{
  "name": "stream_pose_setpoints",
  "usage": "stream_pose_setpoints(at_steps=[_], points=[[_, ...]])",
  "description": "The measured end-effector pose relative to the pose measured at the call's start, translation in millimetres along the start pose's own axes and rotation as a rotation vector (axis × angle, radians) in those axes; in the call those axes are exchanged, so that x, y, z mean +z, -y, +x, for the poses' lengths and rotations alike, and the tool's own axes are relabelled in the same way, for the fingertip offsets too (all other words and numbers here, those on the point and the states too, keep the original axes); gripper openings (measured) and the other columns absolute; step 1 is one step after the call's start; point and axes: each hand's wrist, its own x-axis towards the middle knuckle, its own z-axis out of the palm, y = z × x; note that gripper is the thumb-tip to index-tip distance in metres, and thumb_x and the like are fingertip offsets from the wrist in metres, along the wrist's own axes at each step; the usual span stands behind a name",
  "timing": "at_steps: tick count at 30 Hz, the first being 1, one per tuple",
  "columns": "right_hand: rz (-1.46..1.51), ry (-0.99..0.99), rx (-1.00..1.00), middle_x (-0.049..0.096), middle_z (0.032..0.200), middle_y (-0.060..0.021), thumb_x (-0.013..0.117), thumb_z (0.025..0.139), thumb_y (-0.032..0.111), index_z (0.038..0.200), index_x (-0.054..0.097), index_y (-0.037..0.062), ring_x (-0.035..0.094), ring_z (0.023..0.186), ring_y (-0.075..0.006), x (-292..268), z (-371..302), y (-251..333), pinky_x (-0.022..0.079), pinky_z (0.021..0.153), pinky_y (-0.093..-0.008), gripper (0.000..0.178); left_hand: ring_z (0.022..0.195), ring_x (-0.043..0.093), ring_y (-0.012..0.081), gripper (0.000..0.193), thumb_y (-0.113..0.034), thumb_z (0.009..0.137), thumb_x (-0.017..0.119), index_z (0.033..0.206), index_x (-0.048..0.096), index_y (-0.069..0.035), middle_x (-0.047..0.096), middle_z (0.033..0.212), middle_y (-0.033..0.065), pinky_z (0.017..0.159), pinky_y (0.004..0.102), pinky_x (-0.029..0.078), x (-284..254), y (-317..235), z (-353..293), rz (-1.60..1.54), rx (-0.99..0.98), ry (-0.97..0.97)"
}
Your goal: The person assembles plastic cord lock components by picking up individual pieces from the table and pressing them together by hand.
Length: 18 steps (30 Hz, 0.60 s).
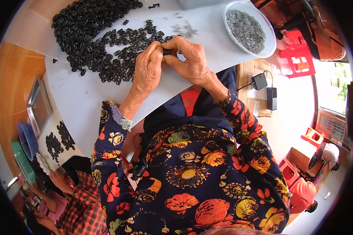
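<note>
My left hand and my right hand meet above the white table, fingertips closed and almost touching. Between them shows part of a small black plastic piece, mostly covered by the fingers; its exact shape is hidden. Just beyond my hands spreads a heap of small black plastic pieces, oval with holes, thinning out toward my left hand. Loose thin, shiny bits lie past my right hand. To their right, a round clear tub holds a mass of similar grey, shiny bits.
The white table curves close to my lap. A cardboard box bearing black adapters stands to the right, with red stools beyond. At lower left are a metal tray, baskets, more black pieces and a co-worker's checked sleeve.
</note>
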Motion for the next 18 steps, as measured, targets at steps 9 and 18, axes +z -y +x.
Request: stream_pose_setpoints(at_steps=[9, 18], points=[[0.012, -0.001, 0.002, 0.063, 0.079, -0.0126, 0.071, 0.074, 0.002, 0.095, 0.059, -0.0002, 0.064, 0.071, -0.0255, -1, -1, -2, 0.051, 0.063, -0.032, 0.024, 0.059, 0.031, 0.0107, 0.021, -0.015, 0.093, 0.042, 0.078, 0.043, 0.0, 0.033, 0.063, 0.0041, 0.052, 0.0289, 0.033, -1, 2, 1, 0.04, 0.052, 0.012], [0.005, 0.052, 0.056, 0.064, 0.081, -0.0124, 0.07, 0.076, 0.004, 0.098, 0.058, -0.0004, 0.065, 0.072, -0.0233, -2, 3, 1, 0.052, 0.065, -0.0317, 0.025, 0.061, 0.03, 0.0095, 0.021, -0.016, 0.094, 0.042, 0.078, 0.043, -0.001, 0.031, 0.065, 0.0027, 0.052, 0.0282, 0.032, 1, 5, 0, -0.003, 0.013, -0.03]])
